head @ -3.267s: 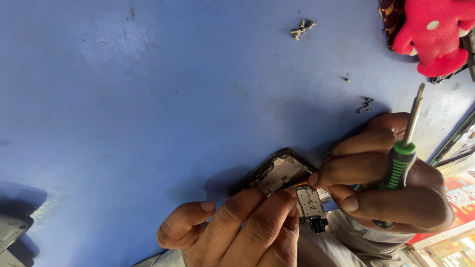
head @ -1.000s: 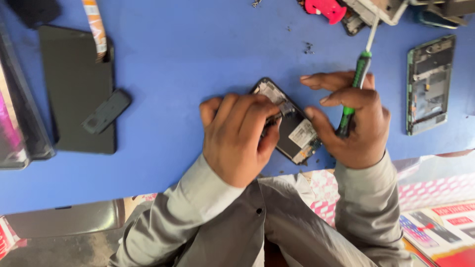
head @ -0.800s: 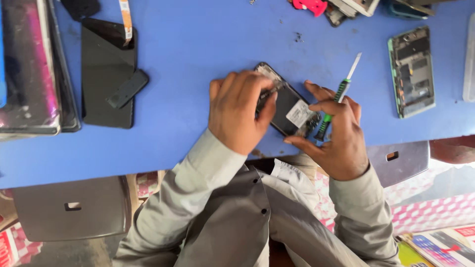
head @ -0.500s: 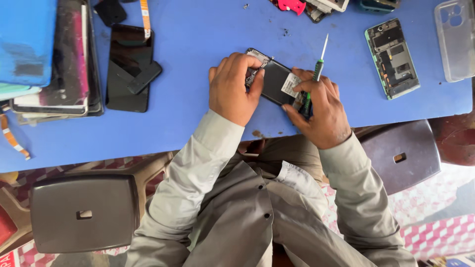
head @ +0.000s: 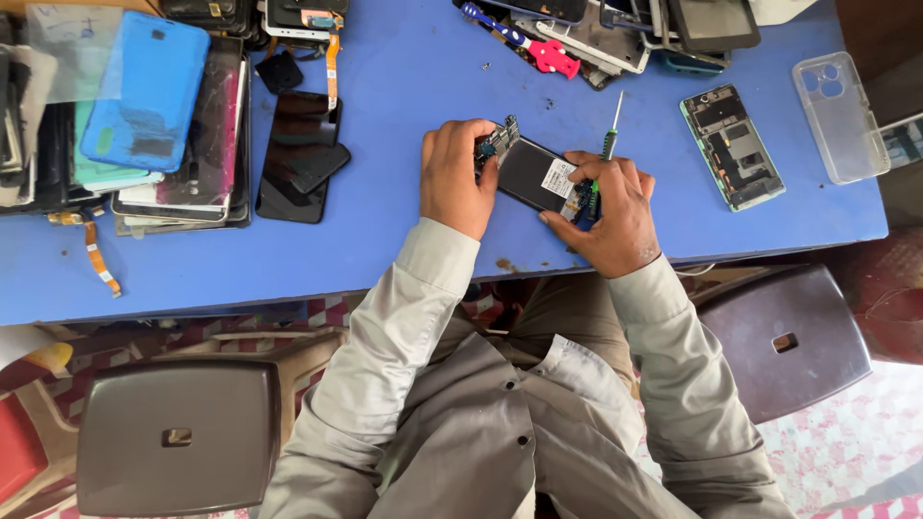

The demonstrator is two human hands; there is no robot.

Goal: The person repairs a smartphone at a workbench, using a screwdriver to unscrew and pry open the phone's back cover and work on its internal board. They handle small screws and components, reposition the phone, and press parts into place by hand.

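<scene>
Blue table (head: 404, 240): left hand (head: 457, 178) grips opened phone (head: 534, 175); right hand (head: 611, 216) holds screwdriver (head: 608, 144).

Blue table (head: 404, 240) (scattered phones (head: 731, 146), clear case (head: 839, 115), screens (head: 298, 154))

A: What covers the surface (head: 404, 135)?
B: Matt blue paint, smooth, with small rusty chips at the near edge.

A: And the opened phone (head: 534, 173) under the left hand (head: 457, 178)?
B: A dull black battery bearing a white paper label, set in a frame with bare metal parts at its far end.

A: The screwdriver (head: 604, 154) in the right hand (head: 611, 216)?
B: A thin bright metal shaft; a green plastic grip.

A: Other items?
B: The clear phone case (head: 838, 115) is soft-looking, translucent plastic. The black screen panel (head: 293, 154) is glossy glass. The blue cover (head: 144, 91) is matt plastic. The sleeves (head: 394, 336) are smooth grey cloth. The brown stool (head: 178, 432) is semi-gloss plastic.
</scene>
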